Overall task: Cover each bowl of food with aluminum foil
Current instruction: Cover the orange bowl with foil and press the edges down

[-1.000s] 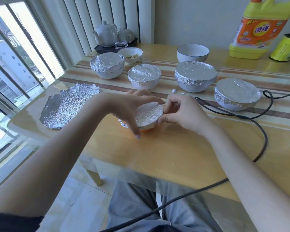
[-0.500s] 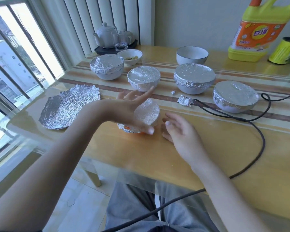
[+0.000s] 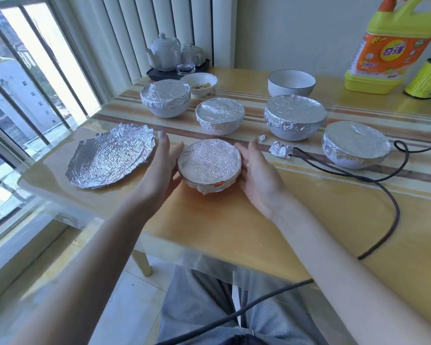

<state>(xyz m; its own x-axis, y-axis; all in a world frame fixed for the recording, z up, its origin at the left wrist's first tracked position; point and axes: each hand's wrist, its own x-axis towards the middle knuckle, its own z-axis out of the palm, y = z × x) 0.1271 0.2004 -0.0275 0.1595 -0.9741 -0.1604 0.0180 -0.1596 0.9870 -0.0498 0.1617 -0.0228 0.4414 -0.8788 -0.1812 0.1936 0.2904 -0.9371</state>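
Observation:
A small orange bowl (image 3: 209, 168) wrapped in foil sits near the table's front, a bit of orange showing at its lower side. My left hand (image 3: 161, 168) and my right hand (image 3: 255, 175) lie flat against its left and right sides, fingers straight. Behind it stand several foil-covered white bowls: one at the back left (image 3: 165, 100), one in the middle (image 3: 220, 118), a larger one (image 3: 294, 115) and one at the right (image 3: 355, 146). Two bowls are uncovered: a small one with food (image 3: 199, 83) and a white one (image 3: 291, 83). A crumpled foil sheet (image 3: 111, 158) lies at the left.
Foil scraps (image 3: 280, 149) lie right of the orange bowl. A black cable (image 3: 393, 202) loops over the table's right side. A teapot and glass on a dark tray (image 3: 177, 58) stand at the back; a yellow detergent jug (image 3: 391, 46) and a green roll (image 3: 427, 78) at the far right.
Both hands let go of the foil edge, opened and moved apart, then came back flat against the orange bowl's sides. A torn foil scrap now lies to the bowl's right.

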